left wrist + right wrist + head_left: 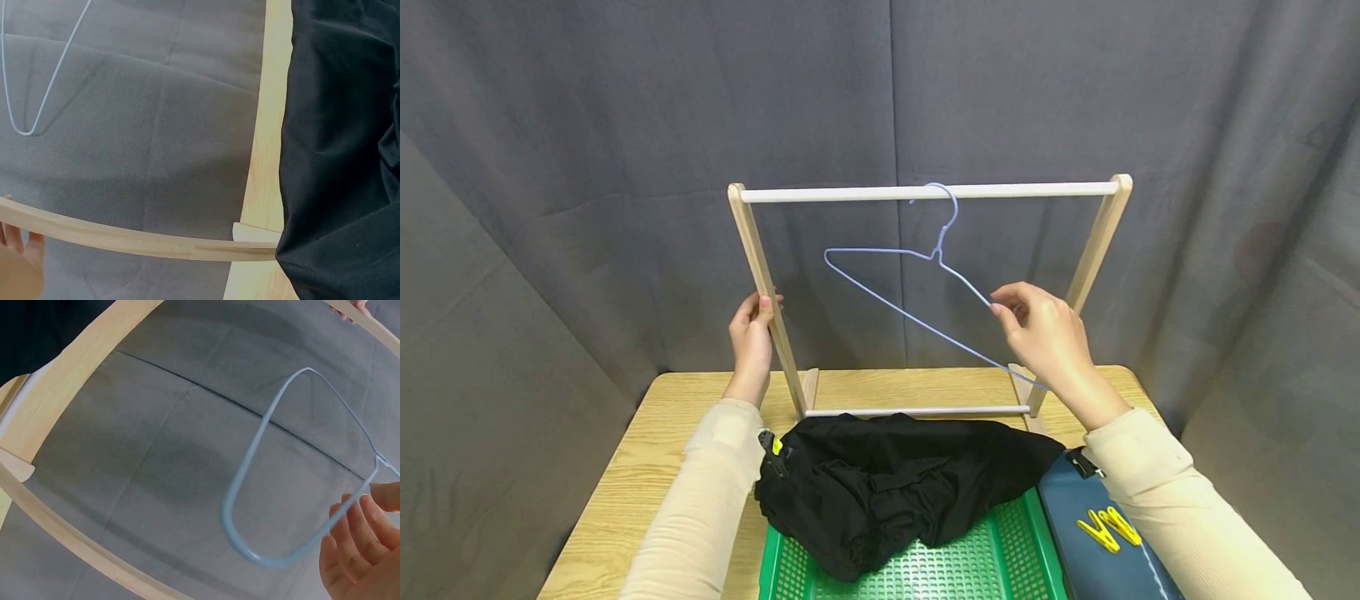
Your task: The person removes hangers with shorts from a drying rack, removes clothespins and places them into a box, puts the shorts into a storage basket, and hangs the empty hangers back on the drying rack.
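A light blue wire hanger (887, 293) hangs tilted at the rack's white top rail (850, 195), its hook overlapping the rail in the head view. My right hand (1047, 337) pinches the hanger's right shoulder between thumb and fingertips; the right wrist view shows the thumb above the wire and the fingers below it. My left hand (752, 337) grips the left wooden post (756, 250) of the rack, thumb on the near side. Below the hanger, a black cloth (917, 475) lies bunched over a green basket (925, 571).
On a dark blue flat item (1075, 567) right of the basket lie two yellow clothespins (1108, 528). The rack's right post (1099, 242) rises just behind my right hand. A wood-grain table (632, 467) carries everything, with a grey curtain (625, 125) behind.
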Available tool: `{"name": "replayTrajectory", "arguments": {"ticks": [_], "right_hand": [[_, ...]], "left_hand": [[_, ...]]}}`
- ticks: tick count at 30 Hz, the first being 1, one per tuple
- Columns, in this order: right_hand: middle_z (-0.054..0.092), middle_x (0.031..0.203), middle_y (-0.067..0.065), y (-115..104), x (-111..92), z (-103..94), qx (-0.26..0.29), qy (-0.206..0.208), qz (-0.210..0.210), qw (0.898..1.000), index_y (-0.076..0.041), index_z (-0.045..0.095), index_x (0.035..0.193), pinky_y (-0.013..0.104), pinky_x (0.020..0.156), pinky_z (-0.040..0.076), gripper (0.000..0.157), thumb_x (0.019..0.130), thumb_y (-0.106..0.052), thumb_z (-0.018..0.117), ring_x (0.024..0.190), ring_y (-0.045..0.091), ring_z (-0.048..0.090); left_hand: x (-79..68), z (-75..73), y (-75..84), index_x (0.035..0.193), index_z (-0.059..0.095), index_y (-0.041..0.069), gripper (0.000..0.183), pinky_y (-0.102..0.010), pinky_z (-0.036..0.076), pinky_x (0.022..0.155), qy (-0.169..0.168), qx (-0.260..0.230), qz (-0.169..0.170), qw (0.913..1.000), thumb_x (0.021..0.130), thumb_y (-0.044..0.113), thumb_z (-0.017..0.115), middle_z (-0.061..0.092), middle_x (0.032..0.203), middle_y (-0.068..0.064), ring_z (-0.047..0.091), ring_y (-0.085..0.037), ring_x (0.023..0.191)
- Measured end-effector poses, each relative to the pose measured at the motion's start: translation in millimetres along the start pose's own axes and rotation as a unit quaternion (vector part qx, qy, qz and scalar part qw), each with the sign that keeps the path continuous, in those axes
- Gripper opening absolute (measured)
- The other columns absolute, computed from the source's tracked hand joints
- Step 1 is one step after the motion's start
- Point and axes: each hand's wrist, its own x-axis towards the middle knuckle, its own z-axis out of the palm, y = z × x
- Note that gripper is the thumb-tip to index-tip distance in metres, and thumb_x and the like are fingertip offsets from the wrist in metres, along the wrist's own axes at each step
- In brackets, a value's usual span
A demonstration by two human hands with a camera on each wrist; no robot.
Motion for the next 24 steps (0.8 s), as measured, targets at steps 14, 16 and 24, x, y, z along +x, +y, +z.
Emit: {"name": "replayTrajectory", "arguments": {"ticks": [14, 16, 24], "right_hand": [[0.065, 0.095, 0.004, -5.9, -19.2, -15.6, 0.045, 0.096, -0.095, 0.990, -0.009, 0.066, 0.103, 0.039, 0.073, 0.043, 0.018, 0.085, -0.005, 0.065, 0.092, 0.021, 0.056], [0.065, 0.094, 0.004, -6.2, -23.4, -15.6, 0.047, 0.103, -0.116, 0.987, -0.008, 0.066, 0.102, 0.037, 0.072, 0.043, 0.019, 0.084, -0.002, 0.065, 0.090, 0.020, 0.056], [0.066, 0.091, 0.001, -8.3, -42.5, -14.0, 0.073, 0.124, -0.195, 0.970, -0.007, 0.068, 0.098, 0.025, 0.070, 0.039, 0.019, 0.082, 0.002, 0.064, 0.083, 0.016, 0.056]], "left_hand": [[0.9, -10.5, -0.2, 0.134, 0.047, 0.005, 0.051, -0.035, 0.033, 0.103, -0.031, -0.048, -0.048, 0.9972, 0.093, 0.035, 0.051, 0.054, 0.130, -0.010, 0.047, -0.016, 0.120], [-0.3, -12.6, 0.3, 0.136, 0.046, 0.006, 0.052, -0.037, 0.033, 0.103, -0.041, -0.038, -0.044, 0.9975, 0.093, 0.036, 0.050, 0.052, 0.132, -0.009, 0.045, -0.017, 0.122], [-12.8, -28.7, 0.2, 0.144, 0.032, 0.013, 0.059, -0.035, 0.027, 0.107, -0.083, 0.078, -0.016, 0.9933, 0.094, 0.037, 0.052, 0.038, 0.144, -0.006, 0.035, -0.018, 0.132]]}}
